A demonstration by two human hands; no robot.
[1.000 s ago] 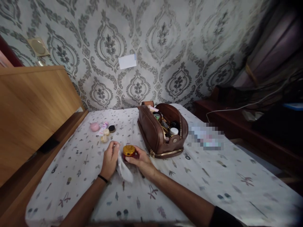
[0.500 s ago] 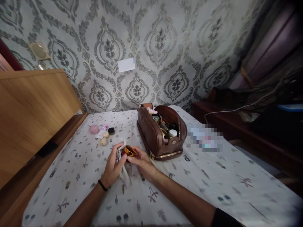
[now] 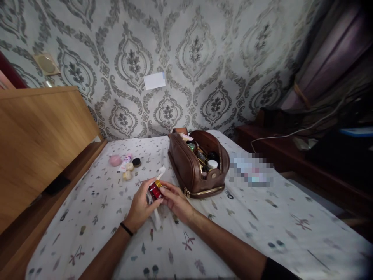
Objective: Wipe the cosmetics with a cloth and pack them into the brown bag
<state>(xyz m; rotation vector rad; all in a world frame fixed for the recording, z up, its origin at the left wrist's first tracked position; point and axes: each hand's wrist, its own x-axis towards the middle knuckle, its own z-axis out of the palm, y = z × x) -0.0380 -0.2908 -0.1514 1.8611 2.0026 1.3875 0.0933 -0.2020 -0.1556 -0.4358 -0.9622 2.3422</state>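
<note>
A small red cosmetic jar point(image 3: 155, 190) with a gold lid is between my two hands, tilted on its side above the cloth. My left hand point(image 3: 142, 203) wraps its far left side, with a white cloth or tissue point(image 3: 157, 219) bunched against the palm and hanging below. At the lid end, my right hand point(image 3: 176, 200) pinches the jar with thumb and fingers. Right of my hands stands a brown leather toiletry bag point(image 3: 186, 163), unzipped, with several jars and tubes inside. A white-capped jar point(image 3: 212, 164) shows near its front.
On the patterned cloth point(image 3: 131, 249) at the left lie a pink round container point(image 3: 115, 160), a small tube point(image 3: 127, 158), a black-lidded jar point(image 3: 136, 161) and two cream-coloured jars point(image 3: 128, 171). A wooden panel point(image 3: 43, 147) borders the left; a blurred-out item point(image 3: 252, 169) lies right of the bag.
The red jar has been turned in my hands, so its red side now faces me rather than the gold lid. The white cloth's upper end now sticks out above my fingers.
</note>
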